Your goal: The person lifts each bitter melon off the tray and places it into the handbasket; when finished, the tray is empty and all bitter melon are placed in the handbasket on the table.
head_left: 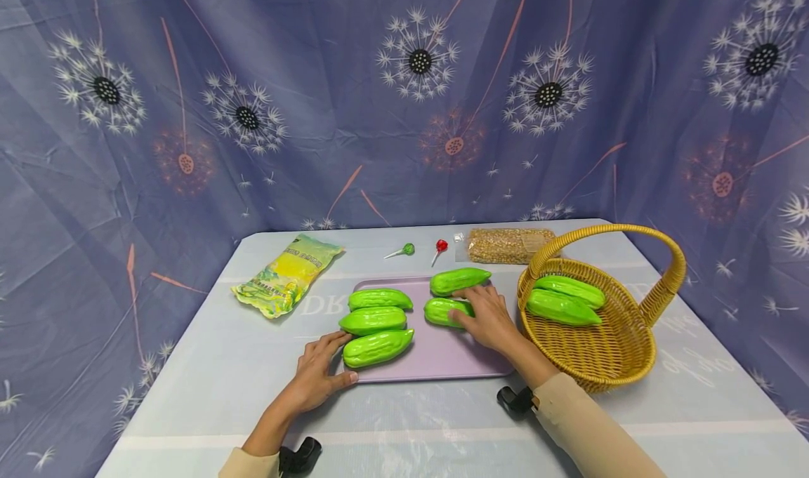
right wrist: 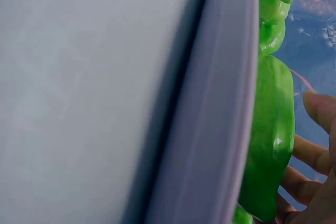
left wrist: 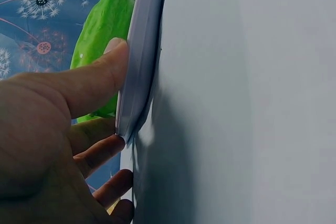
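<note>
A lilac tray (head_left: 436,362) holds three green ridged gourds (head_left: 378,348) side by side on its left. Two more lie on its right, one behind the other. My left hand (head_left: 318,373) is spread at the tray's near-left corner, thumb at the front rim and fingers along the left edge. Over the nearer right gourd (head_left: 441,312) is my right hand (head_left: 488,316), its fingers reaching to the gourd's far side. In the right wrist view the thumb (right wrist: 317,109) stands apart from the gourd (right wrist: 273,129). The other right gourd (head_left: 458,280) lies just behind.
A yellow wicker basket (head_left: 597,376) with a tall handle stands right of the tray, two green gourds (head_left: 562,307) inside. A yellow-green bag (head_left: 287,274) lies at back left. Behind the tray are a green lollipop (head_left: 407,249), a red lollipop (head_left: 440,245) and a clear bag of grains (head_left: 505,246).
</note>
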A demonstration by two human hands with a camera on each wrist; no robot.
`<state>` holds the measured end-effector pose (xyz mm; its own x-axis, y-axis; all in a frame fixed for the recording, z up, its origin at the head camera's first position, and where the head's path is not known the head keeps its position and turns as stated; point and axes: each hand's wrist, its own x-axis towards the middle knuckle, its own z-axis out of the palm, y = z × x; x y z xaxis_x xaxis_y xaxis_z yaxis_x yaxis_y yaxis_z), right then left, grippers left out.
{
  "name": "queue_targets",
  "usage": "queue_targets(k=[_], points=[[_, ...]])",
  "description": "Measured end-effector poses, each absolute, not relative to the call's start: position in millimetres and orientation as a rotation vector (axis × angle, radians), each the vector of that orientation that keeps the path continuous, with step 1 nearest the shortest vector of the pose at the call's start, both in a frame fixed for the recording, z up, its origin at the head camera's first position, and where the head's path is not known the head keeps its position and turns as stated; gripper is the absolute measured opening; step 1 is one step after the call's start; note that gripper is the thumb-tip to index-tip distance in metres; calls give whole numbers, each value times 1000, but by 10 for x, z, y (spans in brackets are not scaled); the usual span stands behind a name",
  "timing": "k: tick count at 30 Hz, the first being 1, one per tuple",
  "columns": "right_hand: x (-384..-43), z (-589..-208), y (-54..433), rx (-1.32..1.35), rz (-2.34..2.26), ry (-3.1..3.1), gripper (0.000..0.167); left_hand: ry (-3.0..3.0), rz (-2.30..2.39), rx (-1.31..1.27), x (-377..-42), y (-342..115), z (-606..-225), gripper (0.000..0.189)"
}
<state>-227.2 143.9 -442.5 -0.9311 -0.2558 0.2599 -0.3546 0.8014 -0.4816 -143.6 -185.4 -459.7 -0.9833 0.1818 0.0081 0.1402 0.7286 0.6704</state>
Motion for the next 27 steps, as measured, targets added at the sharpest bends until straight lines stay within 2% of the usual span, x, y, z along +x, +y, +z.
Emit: queue_targets(k=[7,19,27], points=[[-2314,-4426,1446,417,826,-2831,36,2862,1119,272,-1440,-1855,-4606,69],[-2253,-4453,1470,537,855,-2886,45,2868,1111,281,-1439,-1851,-4590,68],[-2205,-4460,1480,569,834,-2893,45,2868,1115,295,-1434,-1853,-4584,68]])
